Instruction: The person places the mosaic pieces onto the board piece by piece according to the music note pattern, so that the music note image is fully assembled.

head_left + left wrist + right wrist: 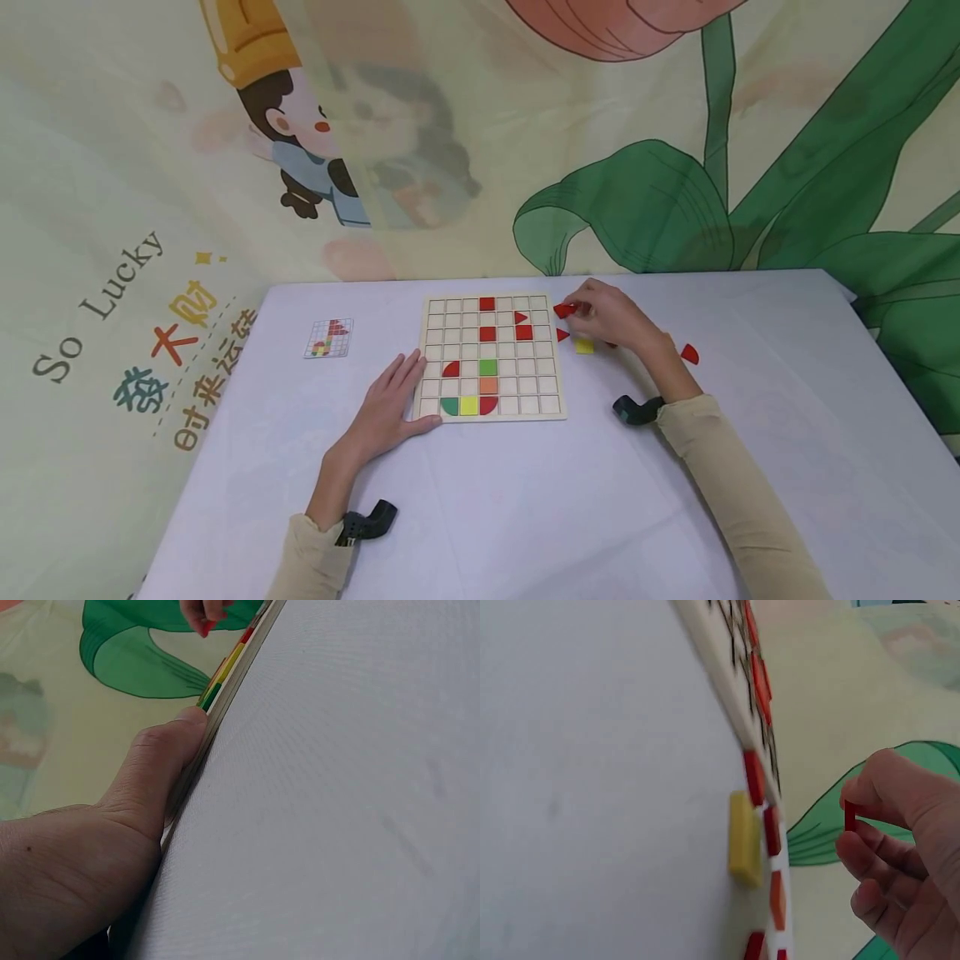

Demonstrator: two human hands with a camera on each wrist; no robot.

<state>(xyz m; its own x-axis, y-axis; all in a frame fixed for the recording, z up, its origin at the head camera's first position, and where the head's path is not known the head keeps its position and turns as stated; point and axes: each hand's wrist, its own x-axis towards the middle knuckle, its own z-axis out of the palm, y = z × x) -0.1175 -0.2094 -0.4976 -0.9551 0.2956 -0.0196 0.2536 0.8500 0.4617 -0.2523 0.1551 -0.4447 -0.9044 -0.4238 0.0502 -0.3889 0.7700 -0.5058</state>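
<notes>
My left hand (pixel 384 410) lies along the left side of a pale wooden grid board (pixel 536 364), fingers straight. Its thumb (pixel 176 739) touches the board's edge near the front left corner. Off the board's far right corner, my right hand (pixel 609 315) pinches a small red tile (pixel 850 816) between thumb and fingers, raised above the table in the right wrist view. On the board sit several tiles, among them a green square (pixel 488 367), an orange square (pixel 488 386), a yellow square (pixel 468 406) and a red square (pixel 523 332).
Beside the board's right edge lie a red triangle (pixel 562 335) and a yellow tile (pixel 584 346). A red quarter-round tile (pixel 690 354) lies farther right, beyond the right wrist. A small printed pattern card (pixel 328 338) lies left of the board on the white-covered table (pixel 480 500).
</notes>
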